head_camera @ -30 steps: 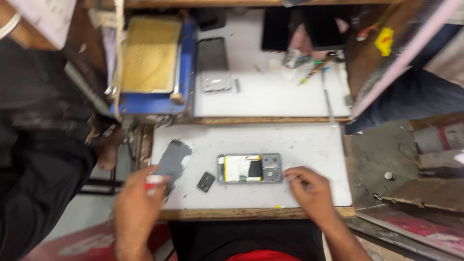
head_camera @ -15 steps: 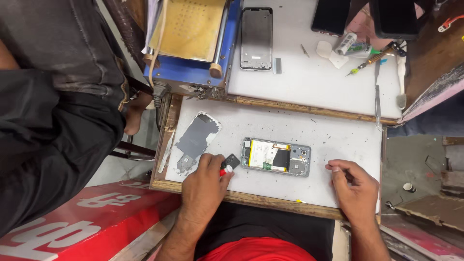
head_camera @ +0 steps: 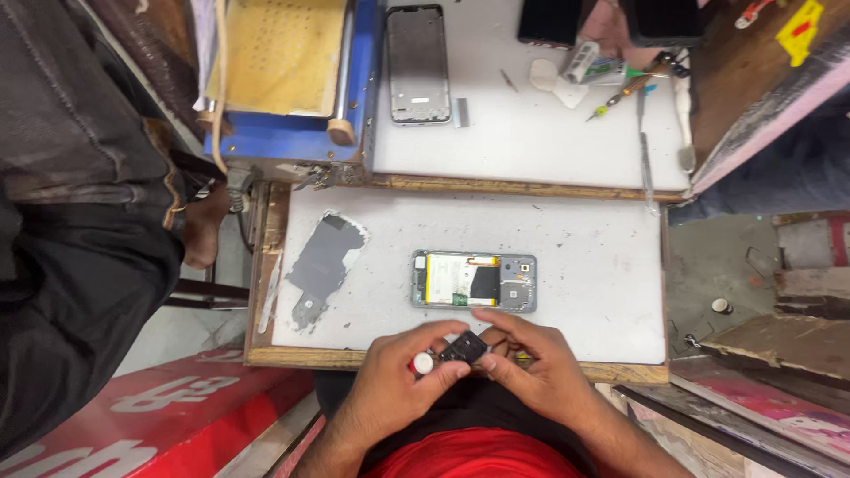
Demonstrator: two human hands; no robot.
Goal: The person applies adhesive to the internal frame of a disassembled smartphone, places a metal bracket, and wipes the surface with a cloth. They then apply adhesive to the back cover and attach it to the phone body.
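My left hand and my right hand meet at the near edge of the white work board. Between their fingertips they pinch a small black square part. A small tool with a white and red cap also sits in my left hand. Just beyond the hands lies an opened phone with its battery and boards showing. Left of the phone on the board rests a grey back plate.
A second white board holds a bare phone frame, screwdrivers and a small tube. A blue machine with a yellow pad stands at the back left. A person in dark clothes is at the left; a red panel lies below.
My left hand lifted the black part off the board and drew back to the near edge. My right hand came in from the right to join it on the part.
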